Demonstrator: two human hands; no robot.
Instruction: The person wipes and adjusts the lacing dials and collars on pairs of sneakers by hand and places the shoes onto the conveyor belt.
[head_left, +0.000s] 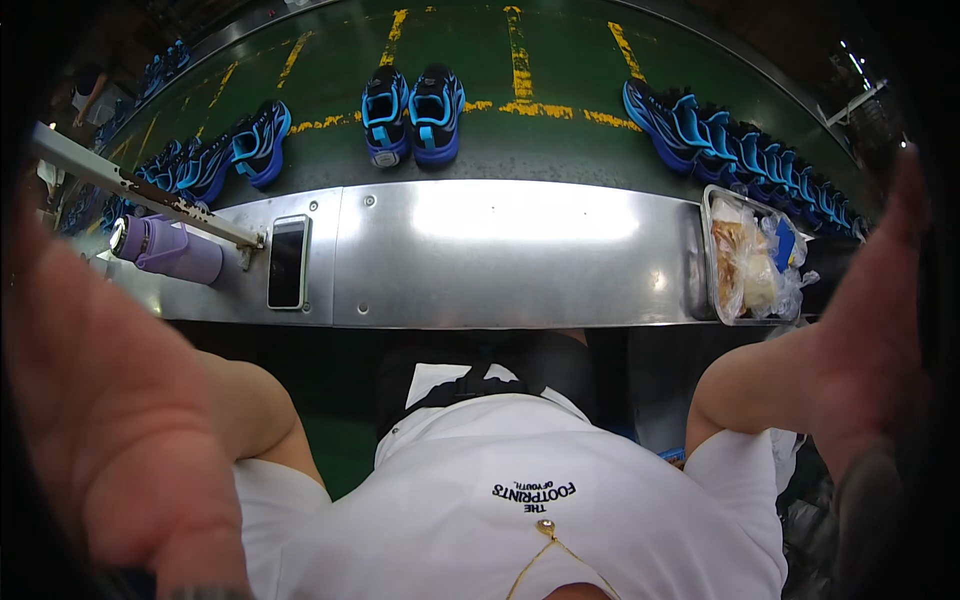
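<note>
My left hand [110,400] is raised very close to the camera at the left edge, palm showing, holding nothing that I can see. My right hand [865,340] is raised close to the camera at the right edge, fingers up, also with nothing visible in it. Both seem to reach toward my head. A pair of black and blue shoes [412,115] stands on the green conveyor belt [560,70] straight ahead, far from both hands. More blue shoes [235,150] lie on the belt at the left, and a row of blue shoes [730,145] lies at the right.
A shiny metal ledge [500,260] runs along the belt's near side. On it lie a dark phone [287,262], a purple bottle [170,250] on its side, and a clear tray of plastic bags [755,260]. A metal bar [140,190] crosses at the left.
</note>
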